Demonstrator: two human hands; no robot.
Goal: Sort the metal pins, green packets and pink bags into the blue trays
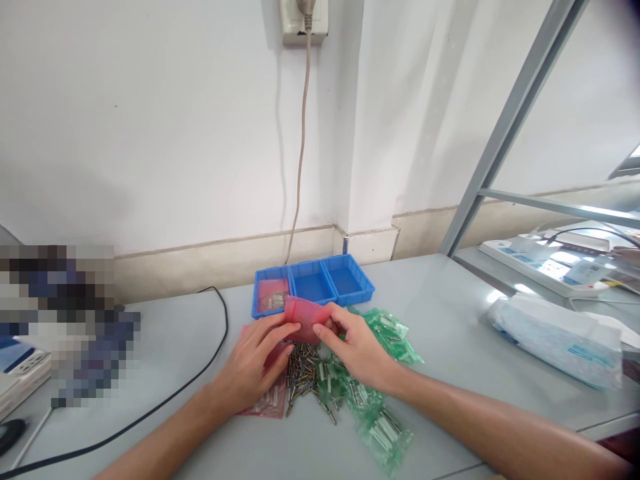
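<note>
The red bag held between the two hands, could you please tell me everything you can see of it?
The red bag looks like thin, translucent plastic. It is roughly rectangular, held fairly upright, its upper edge slanting down to the right. The left hand holds its left side, the right hand its right. In view it shows between a pile of metal pins and the blue trays. Any contents cannot be made out.
</note>
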